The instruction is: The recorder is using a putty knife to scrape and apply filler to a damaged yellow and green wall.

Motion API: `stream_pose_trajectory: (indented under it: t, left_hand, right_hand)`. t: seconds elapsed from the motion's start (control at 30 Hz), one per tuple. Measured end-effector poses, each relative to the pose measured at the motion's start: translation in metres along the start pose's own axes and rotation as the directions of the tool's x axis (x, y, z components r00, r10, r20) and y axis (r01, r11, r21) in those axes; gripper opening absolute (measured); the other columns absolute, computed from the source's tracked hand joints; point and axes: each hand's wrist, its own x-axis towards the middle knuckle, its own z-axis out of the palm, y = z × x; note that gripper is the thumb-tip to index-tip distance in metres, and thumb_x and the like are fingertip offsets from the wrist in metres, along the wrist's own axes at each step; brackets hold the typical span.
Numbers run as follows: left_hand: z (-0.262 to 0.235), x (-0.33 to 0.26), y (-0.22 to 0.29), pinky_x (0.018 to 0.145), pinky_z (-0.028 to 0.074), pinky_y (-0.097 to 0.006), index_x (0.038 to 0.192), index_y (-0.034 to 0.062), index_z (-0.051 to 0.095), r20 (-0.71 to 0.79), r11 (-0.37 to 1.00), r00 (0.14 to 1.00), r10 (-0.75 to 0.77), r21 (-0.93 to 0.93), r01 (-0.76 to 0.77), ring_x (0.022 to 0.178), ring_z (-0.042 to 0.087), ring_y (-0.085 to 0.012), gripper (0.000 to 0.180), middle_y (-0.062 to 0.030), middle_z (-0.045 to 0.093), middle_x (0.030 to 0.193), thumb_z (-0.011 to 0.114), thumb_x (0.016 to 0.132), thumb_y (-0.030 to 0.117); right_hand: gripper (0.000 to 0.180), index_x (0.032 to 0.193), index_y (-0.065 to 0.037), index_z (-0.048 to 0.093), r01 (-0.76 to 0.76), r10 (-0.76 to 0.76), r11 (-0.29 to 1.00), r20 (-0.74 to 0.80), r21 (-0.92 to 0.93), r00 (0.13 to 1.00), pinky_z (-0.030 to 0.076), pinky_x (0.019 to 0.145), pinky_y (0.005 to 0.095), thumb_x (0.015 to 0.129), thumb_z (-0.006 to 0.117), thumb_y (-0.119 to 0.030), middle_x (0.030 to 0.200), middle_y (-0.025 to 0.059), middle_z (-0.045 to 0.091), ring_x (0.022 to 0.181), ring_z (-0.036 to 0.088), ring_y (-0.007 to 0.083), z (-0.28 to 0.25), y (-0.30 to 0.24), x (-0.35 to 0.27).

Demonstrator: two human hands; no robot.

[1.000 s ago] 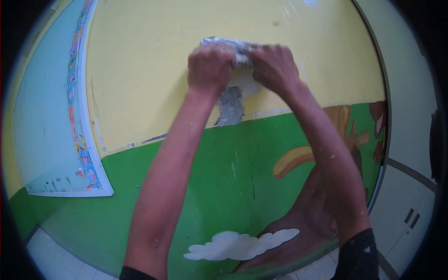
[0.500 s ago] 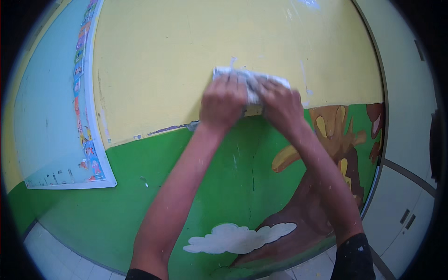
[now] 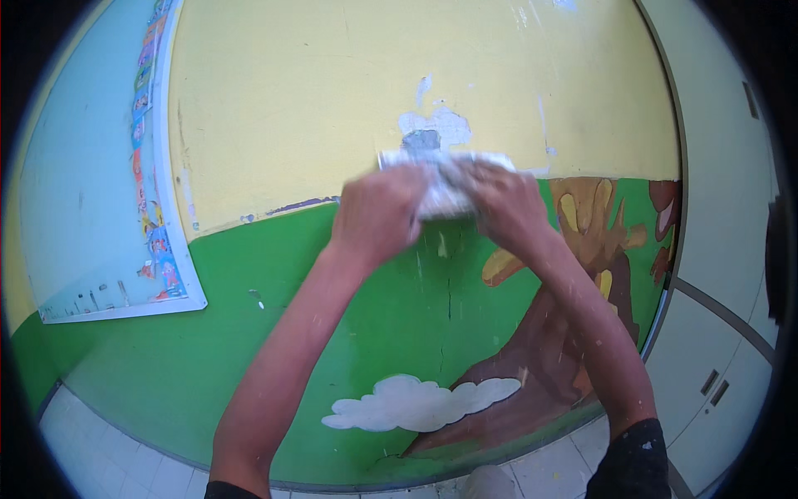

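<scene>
Both my hands press a whitish, slightly crumpled sheet point(image 3: 449, 202) against the wall, where the yellow upper part meets the green lower part. Motion blurs the sheet, and I cannot make out its exact material. My left hand point(image 3: 381, 204) grips its left end with curled fingers. At the other end, my right hand point(image 3: 509, 198) has its fingers bent over the sheet. Just above it, a bare whitish patch point(image 3: 453, 126) with a grey spot point(image 3: 422, 140) shows in the yellow paint point(image 3: 291, 100). The sheet hides the wall behind it.
A pale blue board point(image 3: 83, 183) with a white frame hangs at left. The green wall point(image 3: 349, 333) bears a painted white cloud point(image 3: 416, 403) and a brown tree point(image 3: 540, 366). Pale cabinets point(image 3: 723, 366) stand at right. Tiled floor point(image 3: 116, 441) runs along the wall's foot.
Both hands have moved down the wall with the sheet, from the yellow part onto the border with the green. The whitish patch and grey spot above are now uncovered. Pale flecks appear below.
</scene>
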Motion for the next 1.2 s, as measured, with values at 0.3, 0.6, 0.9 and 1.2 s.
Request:
stream_pose_trajectory:
  t: [0.3, 0.6, 0.9, 1.2]
  left_hand:
    - [0.0, -0.029, -0.038, 0.124, 0.01, -0.062, 0.149, 0.0172, 0.051, 0.076, 0.966, 0.984, -0.161, 0.219, 0.141, 0.154, 0.026, -0.0306, 0.074, -0.0121, 0.036, 0.163, 0.053, 0.095, 0.067]
    - [0.093, -0.02, 0.054, 0.127, 0.008, -0.058, 0.16, 0.0217, 0.034, 0.393, 0.856, 0.772, 0.5, -0.086, -0.51, 0.157, 0.017, -0.0312, 0.078, -0.0108, 0.026, 0.168, 0.052, 0.096, 0.063]
    - [0.052, -0.021, 0.019, 0.118, 0.032, -0.053, 0.138, 0.0069, 0.059, -0.154, 0.999, 0.988, -0.027, 0.018, 0.03, 0.143, 0.044, -0.0323, 0.057, -0.0198, 0.053, 0.145, 0.063, 0.097, 0.046]
    - [-0.002, -0.011, 0.048, 0.08, 0.06, -0.036, 0.119, 0.0008, 0.07, 0.218, 0.294, 0.738, -0.639, -0.817, 0.496, 0.092, 0.073, -0.021, 0.05, -0.0137, 0.074, 0.104, 0.066, 0.098, 0.046]
  right_hand:
    - [0.046, 0.116, -0.009, 0.076, -0.609, 0.475, 0.668, 0.384, 0.428, 0.792, 0.056, 0.083, 0.0377, 0.073, 0.064, 0.002, 0.104, 0.0149, 0.076, 0.093, 0.073, 0.0275, -0.119, -0.033, -0.149]
    - [0.048, 0.103, 0.005, 0.073, -0.755, 0.716, -0.506, 0.691, 0.417, -0.099, 0.056, 0.082, 0.0353, 0.056, 0.062, 0.005, 0.101, 0.0106, 0.075, 0.09, 0.071, 0.0207, -0.146, -0.151, -0.376]
    - [0.04, 0.124, 0.002, 0.067, -0.874, 0.582, -0.454, 0.8, 0.172, -0.145, 0.057, 0.094, 0.0456, 0.096, 0.06, -0.026, 0.121, 0.0158, 0.071, 0.104, 0.069, 0.0339, -0.157, -0.159, -0.411]
    - [0.063, 0.136, 0.007, 0.052, -0.737, 0.671, 0.375, 0.384, 0.562, 0.634, 0.043, 0.105, 0.041, 0.073, 0.052, 0.008, 0.135, 0.0228, 0.047, 0.122, 0.051, 0.0362, -0.094, -0.122, -0.145]
